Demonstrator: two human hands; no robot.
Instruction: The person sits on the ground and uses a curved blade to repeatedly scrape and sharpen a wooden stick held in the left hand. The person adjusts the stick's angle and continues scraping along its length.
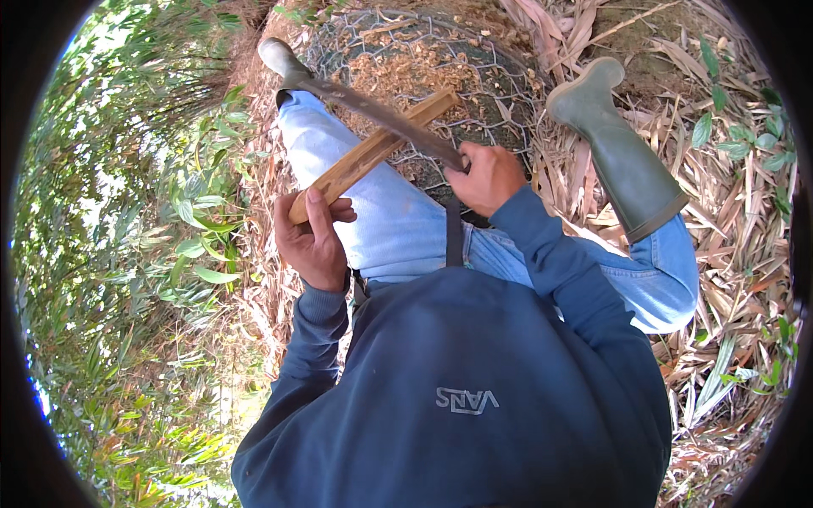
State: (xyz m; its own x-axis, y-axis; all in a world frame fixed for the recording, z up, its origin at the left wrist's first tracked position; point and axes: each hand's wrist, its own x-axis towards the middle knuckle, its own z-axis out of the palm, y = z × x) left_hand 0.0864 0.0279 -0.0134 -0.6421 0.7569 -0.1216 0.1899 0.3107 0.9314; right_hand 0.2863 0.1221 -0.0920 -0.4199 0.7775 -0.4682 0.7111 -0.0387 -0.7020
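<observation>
My left hand (313,239) is closed around the near end of a split wooden strip (356,162), thumb along its top. The strip slants up and away to the right above my left thigh. In my right hand (491,178) is the handle end of a long, dark machete (351,103); its grip is mostly hidden by my fingers. The blade points to the far left and crosses the strip near the middle, seemingly lying over it. Its far tip overlaps the left boot (281,59) in the picture.
Between my legs lies a rounded mound under wire mesh (508,85), strewn with pale wood shavings (406,72). My right leg wears a green rubber boot (614,152). Dry leaves (728,271) cover the ground at right; green plants (199,229) grow at left.
</observation>
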